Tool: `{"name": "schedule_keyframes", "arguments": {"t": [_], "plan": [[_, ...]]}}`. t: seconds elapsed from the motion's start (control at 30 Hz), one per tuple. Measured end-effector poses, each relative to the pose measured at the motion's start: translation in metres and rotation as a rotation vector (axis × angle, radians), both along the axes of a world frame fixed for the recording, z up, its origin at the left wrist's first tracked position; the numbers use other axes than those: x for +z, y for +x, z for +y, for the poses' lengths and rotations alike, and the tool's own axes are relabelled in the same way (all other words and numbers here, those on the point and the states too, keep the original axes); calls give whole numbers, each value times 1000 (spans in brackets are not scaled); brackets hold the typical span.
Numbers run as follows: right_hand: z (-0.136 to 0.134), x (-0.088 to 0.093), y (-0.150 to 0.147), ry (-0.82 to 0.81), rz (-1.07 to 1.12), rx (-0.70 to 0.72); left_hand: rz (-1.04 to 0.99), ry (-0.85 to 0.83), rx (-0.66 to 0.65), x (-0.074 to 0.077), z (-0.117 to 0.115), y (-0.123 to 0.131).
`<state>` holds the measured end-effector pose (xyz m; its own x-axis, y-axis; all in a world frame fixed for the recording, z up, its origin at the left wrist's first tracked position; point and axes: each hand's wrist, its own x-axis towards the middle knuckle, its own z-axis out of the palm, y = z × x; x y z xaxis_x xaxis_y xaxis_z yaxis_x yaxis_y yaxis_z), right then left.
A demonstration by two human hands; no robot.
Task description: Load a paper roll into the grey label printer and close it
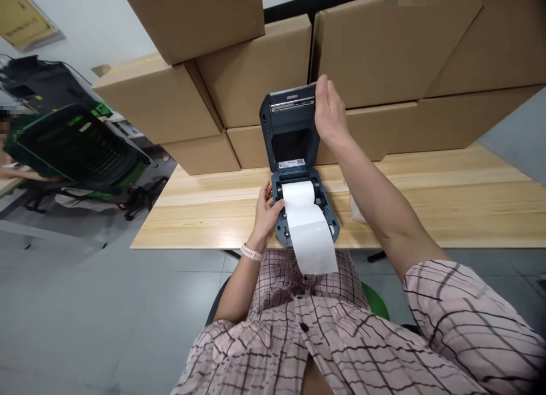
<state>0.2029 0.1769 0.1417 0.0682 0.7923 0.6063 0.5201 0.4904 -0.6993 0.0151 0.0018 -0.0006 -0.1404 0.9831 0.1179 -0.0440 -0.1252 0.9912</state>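
A dark grey label printer [281, 234] stands at the front edge of the wooden table, its lid [268, 134] swung up. Inside sits a roll of white label paper [298, 192], and a loose strip [315, 247] runs out over the front toward my lap. My right hand [330, 110] grips the upper right edge of the raised lid, fingers partly hidden behind it. At the printer's left side, my left hand [267, 213] holds the body, with the thumb on the rim beside the roll.
Cardboard boxes [256, 70] are stacked along the back of the table [205, 207]. Something whitish and translucent [357, 209] lies behind my right forearm. To the left are a black office chair [85, 150] and part of another person [21, 170] at a desk.
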Motion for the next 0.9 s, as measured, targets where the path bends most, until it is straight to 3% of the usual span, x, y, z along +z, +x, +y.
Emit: {"name": "schedule_keyframes", "arguments": {"t": [0.1, 0.2, 0.4, 0.5, 0.67, 0.8, 0.9], "plan": [[8, 1, 1, -32, 18, 53, -23, -57, 22, 6, -3, 3], [-3, -2, 7, 24, -34, 98, -2, -108, -22, 14, -5, 5], [-92, -29, 17, 208, -27, -18, 158, -107, -139, 22, -1, -1], [-118, -47, 19, 38, -123, 183, 253, -83, -170, 23, 3, -8], [-113, -53, 18, -295, -646, 531, 372, -69, -216, 30, 8, -17], [-101, -46, 5, -450, -1013, 610, 379, -79, -268, 36, 9, -21], [-97, -44, -5, -540, -1098, 623, 354, -88, -261, 34, 10, -21]]}}
